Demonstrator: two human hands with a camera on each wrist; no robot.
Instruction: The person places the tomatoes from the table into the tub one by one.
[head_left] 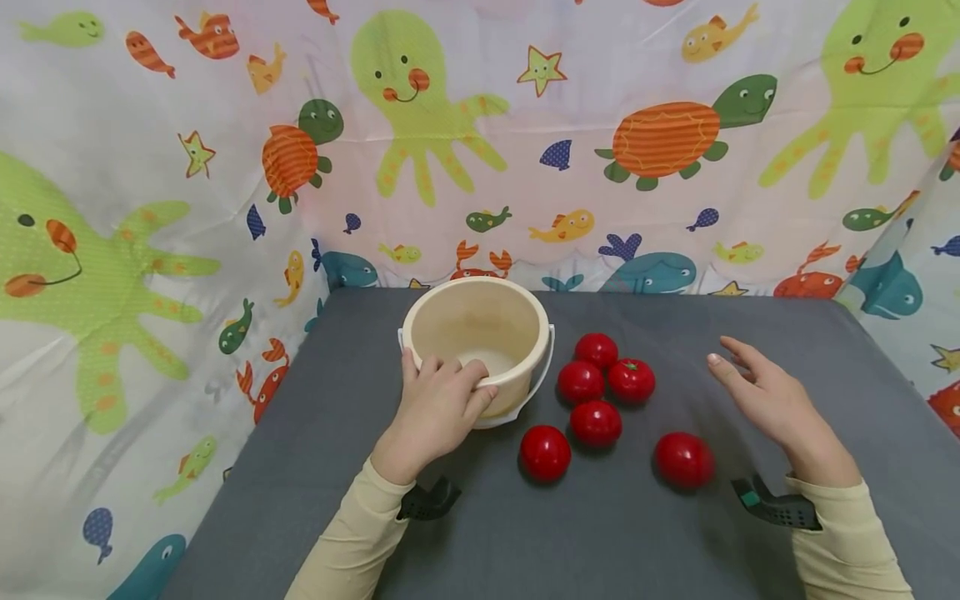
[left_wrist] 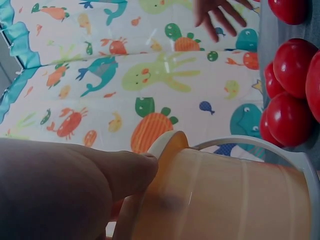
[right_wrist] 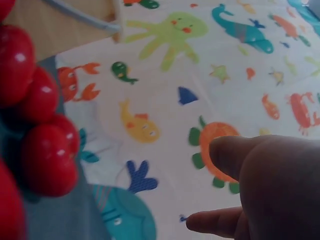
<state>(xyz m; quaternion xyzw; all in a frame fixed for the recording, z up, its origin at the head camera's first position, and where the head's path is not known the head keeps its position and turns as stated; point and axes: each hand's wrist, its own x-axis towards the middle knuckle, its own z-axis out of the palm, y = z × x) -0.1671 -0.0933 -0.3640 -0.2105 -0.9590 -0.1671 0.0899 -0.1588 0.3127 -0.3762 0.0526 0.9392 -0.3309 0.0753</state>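
A cream plastic bucket [head_left: 491,317] with a white handle stands on the grey table [head_left: 600,533]; it looks empty inside. My left hand [head_left: 438,400] grips its near rim, fingers curled over the edge, and the bucket wall [left_wrist: 225,200] fills the left wrist view. Several red toy tomatoes lie to its right: a cluster [head_left: 603,379] and two nearer ones [head_left: 545,452] [head_left: 683,459]. My right hand [head_left: 757,387] hovers open above the table right of the cluster, fingers straight, holding nothing. The tomatoes [right_wrist: 45,150] show at the left of the right wrist view.
A sea-animal printed cloth [head_left: 525,125] walls the table at the back and both sides. Bare grey table surface lies in front of the tomatoes and beyond the right hand.
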